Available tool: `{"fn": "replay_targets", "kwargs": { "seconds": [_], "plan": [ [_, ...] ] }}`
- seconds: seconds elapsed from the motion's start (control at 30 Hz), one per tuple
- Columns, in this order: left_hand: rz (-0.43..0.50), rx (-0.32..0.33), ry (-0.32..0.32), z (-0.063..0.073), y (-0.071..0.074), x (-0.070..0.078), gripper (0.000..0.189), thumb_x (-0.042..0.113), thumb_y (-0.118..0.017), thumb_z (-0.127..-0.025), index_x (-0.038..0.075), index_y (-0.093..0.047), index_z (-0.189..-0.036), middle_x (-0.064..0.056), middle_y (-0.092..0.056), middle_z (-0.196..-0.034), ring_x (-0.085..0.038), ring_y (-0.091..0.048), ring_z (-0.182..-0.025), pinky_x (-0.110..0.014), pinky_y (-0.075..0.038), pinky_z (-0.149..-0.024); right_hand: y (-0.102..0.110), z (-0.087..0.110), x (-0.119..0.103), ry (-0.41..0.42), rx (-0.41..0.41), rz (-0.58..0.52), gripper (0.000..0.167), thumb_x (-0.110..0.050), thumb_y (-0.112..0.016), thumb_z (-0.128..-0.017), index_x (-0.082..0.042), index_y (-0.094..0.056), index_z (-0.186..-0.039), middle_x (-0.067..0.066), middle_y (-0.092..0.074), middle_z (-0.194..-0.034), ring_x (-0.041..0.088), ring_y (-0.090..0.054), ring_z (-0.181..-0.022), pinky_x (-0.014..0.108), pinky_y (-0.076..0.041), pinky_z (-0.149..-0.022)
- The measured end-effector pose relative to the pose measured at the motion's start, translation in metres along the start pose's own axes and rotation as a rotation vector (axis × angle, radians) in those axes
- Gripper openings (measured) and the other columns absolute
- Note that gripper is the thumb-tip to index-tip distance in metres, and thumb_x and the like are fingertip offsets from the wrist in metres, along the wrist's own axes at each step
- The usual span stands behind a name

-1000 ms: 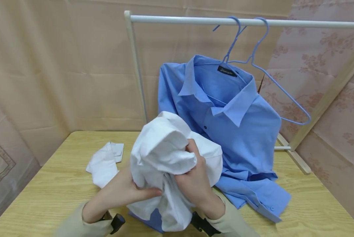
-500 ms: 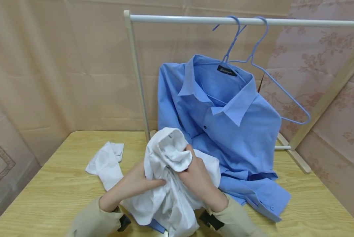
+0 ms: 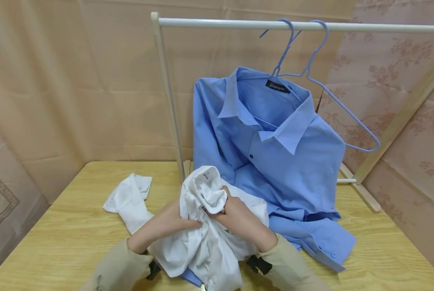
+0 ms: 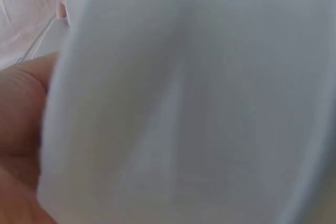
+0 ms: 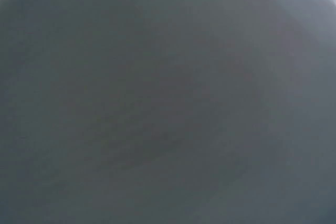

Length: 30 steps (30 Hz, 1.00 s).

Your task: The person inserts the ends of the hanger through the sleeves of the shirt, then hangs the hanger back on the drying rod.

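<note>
A bunched white shirt [image 3: 206, 250] is gathered between both hands above the table, its collar end upward with small dark printing inside. My left hand [image 3: 164, 222] grips its left side, thumb lying across the front folds and fingers hidden behind the cloth. On the other side, my right hand [image 3: 239, 216] grips the shirt just below the collar. One white sleeve [image 3: 126, 198] trails over the table to the left, cuff at its far end. White cloth fills most of the left wrist view, while the right wrist view is dark and blurred.
A blue shirt [image 3: 282, 161] hangs on a blue hanger [image 3: 284, 52] from the white rail [image 3: 217, 23], its sleeve spread on the wooden table [image 3: 57, 242]. Beside it hangs a bare blue hanger [image 3: 342, 107]. Some blue material [image 3: 191, 277] shows beneath the white shirt.
Both hands have lowered the white shirt and drawn closer together. Its collar end has turned, bringing the inside printing into view, and the bundle looks narrower.
</note>
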<state>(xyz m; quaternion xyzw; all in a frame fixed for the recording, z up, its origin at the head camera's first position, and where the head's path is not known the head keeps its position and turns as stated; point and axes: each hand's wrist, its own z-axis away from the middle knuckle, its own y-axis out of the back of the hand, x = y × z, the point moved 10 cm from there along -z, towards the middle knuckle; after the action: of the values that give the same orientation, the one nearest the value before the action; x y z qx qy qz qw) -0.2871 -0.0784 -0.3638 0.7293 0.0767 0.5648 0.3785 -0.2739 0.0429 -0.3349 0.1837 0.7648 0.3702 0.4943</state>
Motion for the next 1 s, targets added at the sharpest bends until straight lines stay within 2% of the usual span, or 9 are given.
{"fn": "replay_targets", "kwargs": {
  "seconds": [0.13,0.3,0.37,0.53,0.63,0.7,0.83,0.93,1.0],
  "plan": [
    [-0.065,0.016,-0.02,-0.003,0.002,-0.006,0.071,0.032,-0.075,-0.069,0.001,-0.045,-0.125,-0.014,-0.06,-0.112,-0.023,-0.057,-0.097,-0.036,-0.046,-0.081,-0.008,-0.001,0.006,-0.027,-0.04,-0.025,0.05,-0.025,-0.063,-0.085,0.001,-0.039,-0.12,0.016,-0.063,-0.09,0.023,-0.062,-0.083,0.034,-0.048,-0.068],
    [-0.071,-0.01,-0.07,-0.006,0.005,-0.016,0.068,0.024,-0.075,-0.069,0.002,-0.045,-0.126,-0.013,-0.058,-0.117,-0.025,-0.054,-0.104,-0.04,-0.043,-0.088,-0.01,-0.001,0.014,-0.076,-0.09,-0.065,0.056,-0.034,-0.065,-0.082,-0.004,-0.04,-0.122,0.014,-0.062,-0.102,0.022,-0.06,-0.093,0.036,-0.047,-0.077],
    [-0.071,-0.032,-0.055,-0.007,0.006,-0.022,0.069,0.023,-0.075,-0.069,0.002,-0.044,-0.127,-0.013,-0.057,-0.118,-0.025,-0.054,-0.105,-0.041,-0.042,-0.09,-0.006,-0.002,0.017,-0.096,-0.08,-0.064,0.059,-0.036,-0.066,-0.08,-0.005,-0.041,-0.123,0.013,-0.062,-0.104,0.021,-0.059,-0.095,0.037,-0.046,-0.079],
    [-0.154,-0.064,0.021,-0.005,0.016,-0.035,0.068,0.026,-0.075,-0.07,0.003,-0.046,-0.127,-0.013,-0.059,-0.115,-0.027,-0.055,-0.102,-0.043,-0.043,-0.086,0.01,-0.002,0.026,-0.151,-0.026,-0.061,0.061,-0.035,-0.071,-0.076,-0.009,-0.045,-0.124,0.008,-0.061,-0.106,0.018,-0.058,-0.094,0.036,-0.046,-0.08],
    [-0.181,-0.077,0.031,-0.002,0.023,-0.039,0.068,0.025,-0.074,-0.07,0.004,-0.045,-0.128,-0.013,-0.058,-0.117,-0.028,-0.055,-0.104,-0.044,-0.043,-0.087,0.018,-0.002,0.029,-0.174,-0.029,-0.069,0.058,-0.037,-0.072,-0.075,-0.011,-0.049,-0.12,0.005,-0.061,-0.104,0.015,-0.057,-0.09,0.033,-0.046,-0.077],
    [-0.194,-0.088,0.014,-0.001,0.027,-0.04,0.071,0.024,-0.073,-0.07,0.004,-0.043,-0.13,-0.014,-0.057,-0.119,-0.029,-0.054,-0.107,-0.045,-0.042,-0.089,0.025,-0.002,0.031,-0.169,-0.038,-0.063,0.051,-0.038,-0.07,-0.077,-0.012,-0.05,-0.117,0.002,-0.061,-0.095,0.014,-0.056,-0.083,0.031,-0.045,-0.072],
    [-0.198,-0.129,-0.023,0.0,0.032,-0.041,0.072,0.023,-0.073,-0.07,0.007,-0.041,-0.133,-0.011,-0.056,-0.121,-0.026,-0.053,-0.107,-0.043,-0.041,-0.09,0.045,-0.002,0.032,-0.106,-0.021,-0.028,0.028,-0.035,-0.063,-0.085,-0.016,-0.054,-0.104,-0.001,-0.053,-0.076,0.013,-0.049,-0.07,0.028,-0.04,-0.063],
    [-0.181,-0.168,-0.035,0.0,0.034,-0.04,0.073,0.023,-0.072,-0.072,0.009,-0.039,-0.135,-0.008,-0.055,-0.122,-0.022,-0.052,-0.105,-0.04,-0.041,-0.089,0.06,-0.002,0.031,-0.062,0.017,0.006,0.018,-0.032,-0.058,-0.088,-0.018,-0.056,-0.1,-0.001,-0.055,-0.079,0.013,-0.05,-0.07,0.028,-0.04,-0.063],
    [-0.164,-0.194,-0.045,0.0,0.036,-0.037,0.075,0.025,-0.072,-0.073,0.01,-0.036,-0.136,-0.007,-0.054,-0.123,-0.021,-0.051,-0.106,-0.039,-0.04,-0.09,0.069,-0.002,0.03,-0.047,0.05,0.029,0.018,-0.032,-0.056,-0.09,-0.019,-0.059,-0.102,-0.002,-0.06,-0.085,0.012,-0.052,-0.073,0.028,-0.041,-0.066]
  ]
}}
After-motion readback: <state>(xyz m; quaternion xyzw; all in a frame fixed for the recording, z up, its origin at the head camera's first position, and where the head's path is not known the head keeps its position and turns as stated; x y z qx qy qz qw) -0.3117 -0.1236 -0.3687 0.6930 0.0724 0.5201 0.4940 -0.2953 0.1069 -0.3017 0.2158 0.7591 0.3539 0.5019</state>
